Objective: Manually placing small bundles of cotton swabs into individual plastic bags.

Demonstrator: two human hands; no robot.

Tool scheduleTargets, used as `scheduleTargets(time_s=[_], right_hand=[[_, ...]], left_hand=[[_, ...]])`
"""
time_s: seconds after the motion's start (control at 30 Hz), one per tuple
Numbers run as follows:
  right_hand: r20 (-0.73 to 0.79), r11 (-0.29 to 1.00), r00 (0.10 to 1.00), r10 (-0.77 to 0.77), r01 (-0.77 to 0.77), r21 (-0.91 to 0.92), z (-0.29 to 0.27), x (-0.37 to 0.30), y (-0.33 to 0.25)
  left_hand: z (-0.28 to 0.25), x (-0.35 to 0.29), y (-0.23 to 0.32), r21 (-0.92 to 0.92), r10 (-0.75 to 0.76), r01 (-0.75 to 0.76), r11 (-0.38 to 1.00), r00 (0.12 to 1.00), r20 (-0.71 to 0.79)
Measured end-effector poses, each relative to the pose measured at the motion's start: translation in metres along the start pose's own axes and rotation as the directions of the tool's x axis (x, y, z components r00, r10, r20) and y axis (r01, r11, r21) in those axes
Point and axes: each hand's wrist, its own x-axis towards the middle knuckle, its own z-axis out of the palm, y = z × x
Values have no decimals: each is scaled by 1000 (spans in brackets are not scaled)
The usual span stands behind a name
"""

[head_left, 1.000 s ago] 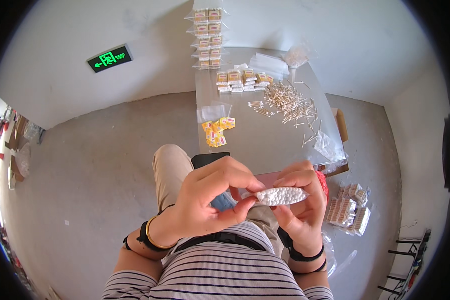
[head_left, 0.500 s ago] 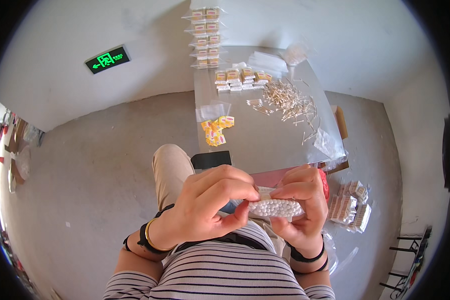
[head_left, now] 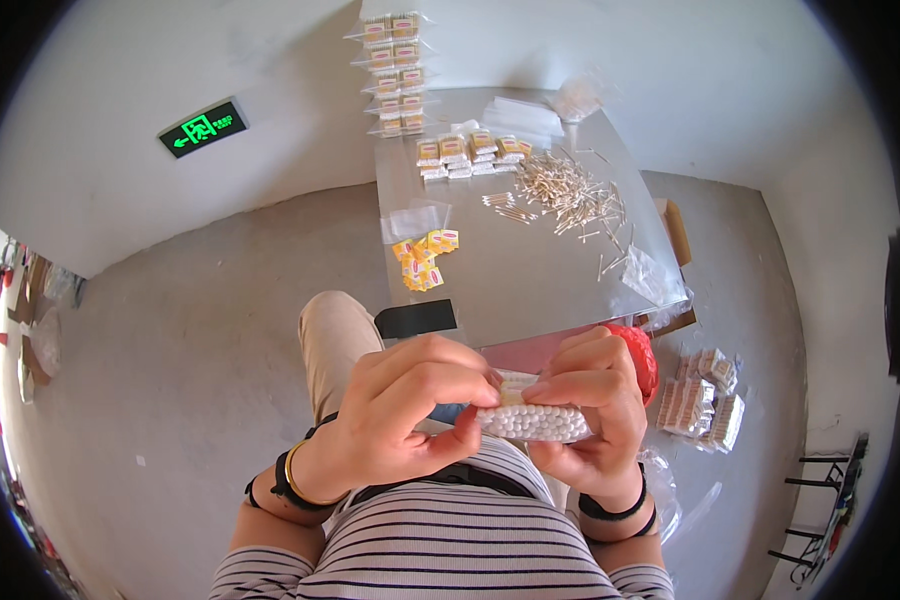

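A bundle of cotton swabs point(head_left: 533, 422) hangs in front of my body, its white cotton tips facing me. My left hand point(head_left: 400, 405) pinches its left end between thumb and fingers. Around the right end, my right hand point(head_left: 595, 405) is closed, with the thumb beneath and the fingers on top. Whether a clear bag surrounds the bundle, I cannot tell. Beyond my hands is a metal table point(head_left: 500, 265), where loose cotton swabs point(head_left: 570, 195) lie in a heap. Small yellow-and-white cards point(head_left: 422, 262) sit near the table's left edge.
Packed swab bundles point(head_left: 470, 155) stand in rows toward the back, beside a tall stack of bagged packs point(head_left: 395, 80). Clear bags point(head_left: 520, 118) lie behind them. More wrapped bundles point(head_left: 705, 400) rest on the floor at right, near a red bag point(head_left: 638, 360).
Both hands and the swab bundle have shifted slightly left in view. My fingers still grip its two ends, and more of the red bag shows.
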Motion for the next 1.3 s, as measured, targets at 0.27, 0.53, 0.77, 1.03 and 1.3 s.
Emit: scheduleTargets(time_s=[0.27,0.53,0.77,1.03,1.3], right_hand=[[6,1000,1000,0,0,20,-1,-1,2],[-19,998,1000,24,-23,64,0,-3,1],[-11,998,1000,18,-17,62,-2,-4,3],[-2,997,1000,0,0,78,-3,-2,3],[7,995,1000,-10,9,97,-4,-3,4]], left_hand=[[-1,-1,1,19,19,-19,1000,1000,9],[-7,0,5,39,2,-6,999,993,115],[1,1,2,19,20,-20,1000,1000,16],[0,1,1,10,46,-46,999,999,15],[-1,1,1,5,52,-52,999,998,26]])
